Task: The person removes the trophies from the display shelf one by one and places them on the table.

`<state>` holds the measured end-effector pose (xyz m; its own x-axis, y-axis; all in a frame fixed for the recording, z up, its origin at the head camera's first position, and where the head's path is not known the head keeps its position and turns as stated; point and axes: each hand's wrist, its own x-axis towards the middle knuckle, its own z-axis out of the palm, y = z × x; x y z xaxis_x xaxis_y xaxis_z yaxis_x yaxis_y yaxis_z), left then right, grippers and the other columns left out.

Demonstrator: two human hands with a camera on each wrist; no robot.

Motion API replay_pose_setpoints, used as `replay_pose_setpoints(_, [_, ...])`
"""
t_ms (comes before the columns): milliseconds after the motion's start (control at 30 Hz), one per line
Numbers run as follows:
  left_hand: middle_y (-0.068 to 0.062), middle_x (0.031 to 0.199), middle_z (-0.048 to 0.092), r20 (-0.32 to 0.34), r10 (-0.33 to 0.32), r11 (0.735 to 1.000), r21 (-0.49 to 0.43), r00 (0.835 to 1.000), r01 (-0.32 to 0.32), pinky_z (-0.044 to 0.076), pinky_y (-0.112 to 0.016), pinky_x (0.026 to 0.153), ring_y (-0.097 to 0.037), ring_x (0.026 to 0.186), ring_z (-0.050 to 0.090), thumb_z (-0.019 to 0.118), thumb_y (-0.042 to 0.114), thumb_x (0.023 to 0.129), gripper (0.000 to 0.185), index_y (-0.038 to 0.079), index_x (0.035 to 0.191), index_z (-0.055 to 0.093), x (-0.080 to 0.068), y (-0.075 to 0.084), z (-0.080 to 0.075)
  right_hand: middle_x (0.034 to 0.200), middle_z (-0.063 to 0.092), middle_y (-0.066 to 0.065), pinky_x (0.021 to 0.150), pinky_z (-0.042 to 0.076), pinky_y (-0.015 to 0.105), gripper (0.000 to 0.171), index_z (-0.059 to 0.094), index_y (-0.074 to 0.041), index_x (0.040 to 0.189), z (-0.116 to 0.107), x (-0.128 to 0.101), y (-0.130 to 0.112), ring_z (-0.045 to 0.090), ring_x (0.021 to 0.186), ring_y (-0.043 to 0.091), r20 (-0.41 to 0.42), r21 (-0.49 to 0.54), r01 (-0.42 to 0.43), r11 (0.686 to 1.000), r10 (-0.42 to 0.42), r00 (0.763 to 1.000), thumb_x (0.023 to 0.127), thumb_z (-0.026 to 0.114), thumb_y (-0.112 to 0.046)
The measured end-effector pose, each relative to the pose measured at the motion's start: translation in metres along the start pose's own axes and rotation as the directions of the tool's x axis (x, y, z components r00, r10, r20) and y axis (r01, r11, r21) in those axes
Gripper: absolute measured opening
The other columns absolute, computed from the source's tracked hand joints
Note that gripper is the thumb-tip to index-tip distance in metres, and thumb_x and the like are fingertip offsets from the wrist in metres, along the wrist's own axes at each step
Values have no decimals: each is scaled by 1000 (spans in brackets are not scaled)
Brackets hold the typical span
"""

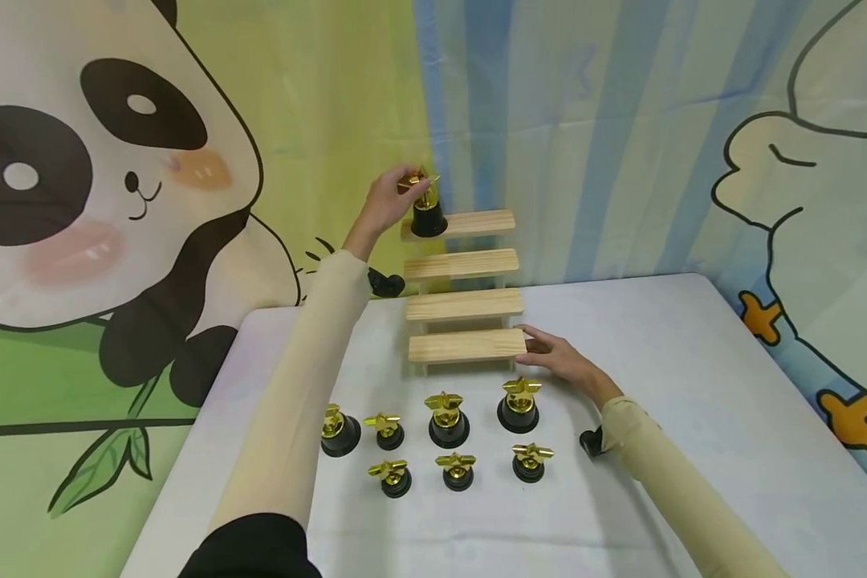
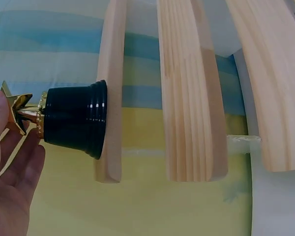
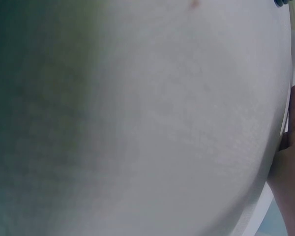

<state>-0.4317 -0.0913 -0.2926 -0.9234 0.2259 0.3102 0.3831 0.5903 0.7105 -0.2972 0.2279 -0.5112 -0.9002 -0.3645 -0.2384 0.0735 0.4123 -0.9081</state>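
No brand, label or writing can be read on anything in view.

The left hand (image 1: 386, 199) pinches the gold star top of a trophy (image 1: 426, 210), whose black base stands at the left end of the top step of a 4-step wooden rack (image 1: 466, 305). The right hand (image 1: 559, 357) lies flat and relaxed on the surface (image 1: 694, 385), fingertips touching the right end of the lowest step.

In front of the rack stand 7 more trophies (image 1: 448, 421) in 2 rows, 4 behind and 3 in front, each gold on a black base. A backdrop (image 1: 116, 201) with a cartoon panda hangs behind.

Only the head view shows the rows of trophies, both sleeves and the whole rack. The left wrist view alone shows the contact closely: the trophy (image 2: 73, 125) with its base flush against the top step's board, the star between the fingers (image 2: 12, 167), and 3 steps of the rack (image 2: 191, 93) seen edge-on. The right wrist view gives little but blurred white surface (image 3: 162, 123), with the right hand (image 3: 290, 167) at the frame's right edge, fingers straight.
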Motion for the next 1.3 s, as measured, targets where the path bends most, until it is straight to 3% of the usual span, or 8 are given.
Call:
replay_pose_setpoints(300, [-11,128,61,-6,20,1000,0,1000,-20,51,-33,100,-23,117,61,55,32,99,39,9,130,56,-6,-1,0,147,46,20,116,31,54,79,24,-24,155,3,1,4,42,138,36,3,-2,8,1000,-8,1000,90,68,-36])
replay_pose_setpoints(567, [-12,126,62,19,68,997,45,997,-69,53,-35,96,-24,113,63,55,32,98,41,8,132,56,-19,3,-26,152,40,19,118,24,57,85,22,-27,155,-1,1,-4,36,142,36,8,-20,-11,1000,11,1000,87,69,-47])
replay_pose_setpoints(767, [-14,121,64,-34,97,994,57,995,-95,55,-37,92,-26,107,65,57,30,98,39,6,128,58,-38,-19,-49,152,39,19,118,25,57,85,23,-29,155,-3,6,-9,35,143,36,12,-39,-5,999,6,1000,86,70,-48])
replay_pose_setpoints(933, [-15,118,65,-97,103,993,75,990,-96,55,-25,83,-28,102,66,57,27,98,35,4,124,59,-51,-41,-61,151,41,19,118,25,56,84,23,-28,155,0,6,-8,37,142,36,21,-34,-6,999,6,1000,87,69,-46])
replay_pose_setpoints(1067, [-16,118,65,-109,103,993,66,989,-96,52,-16,77,-29,100,66,58,26,98,35,3,124,58,-56,-48,-65,151,41,20,118,25,57,85,21,-25,155,2,7,-9,37,142,36,34,-30,4,1000,-3,999,87,69,-45])
replay_pose_setpoints(1300, [-17,116,66,-86,100,994,48,991,-96,56,-24,82,-29,101,66,58,26,97,36,2,124,58,-59,-53,-60,151,41,20,118,26,57,85,23,-26,155,4,8,-10,37,141,36,27,-24,5,1000,-5,1000,86,70,-45])
